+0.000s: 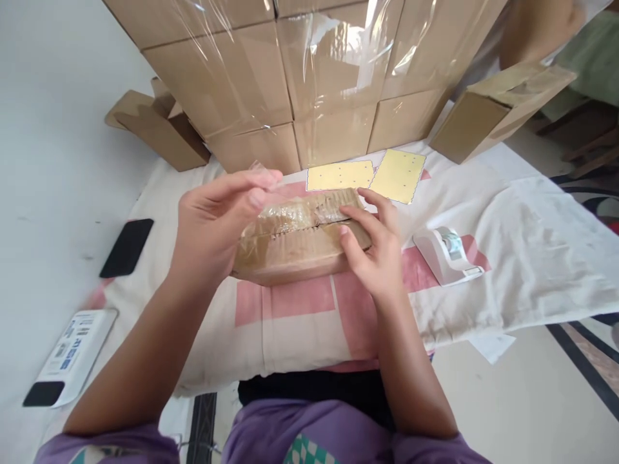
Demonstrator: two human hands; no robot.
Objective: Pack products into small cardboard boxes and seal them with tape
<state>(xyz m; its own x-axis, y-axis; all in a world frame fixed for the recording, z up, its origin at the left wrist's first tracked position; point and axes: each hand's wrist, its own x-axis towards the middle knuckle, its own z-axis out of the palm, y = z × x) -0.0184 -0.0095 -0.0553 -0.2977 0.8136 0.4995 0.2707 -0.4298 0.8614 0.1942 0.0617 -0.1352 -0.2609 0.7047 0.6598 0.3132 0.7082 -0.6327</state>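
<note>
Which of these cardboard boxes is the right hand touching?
The worn, taped box in front, with the right hand on its right end; the other boxes stand farther back, in or beside the wrapped stack.

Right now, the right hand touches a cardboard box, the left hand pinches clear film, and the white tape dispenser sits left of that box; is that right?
Only the side is wrong: the head view shows the white tape dispenser sitting right of the cardboard box. The right hand touches it, and the left hand pinches clear film.
</note>
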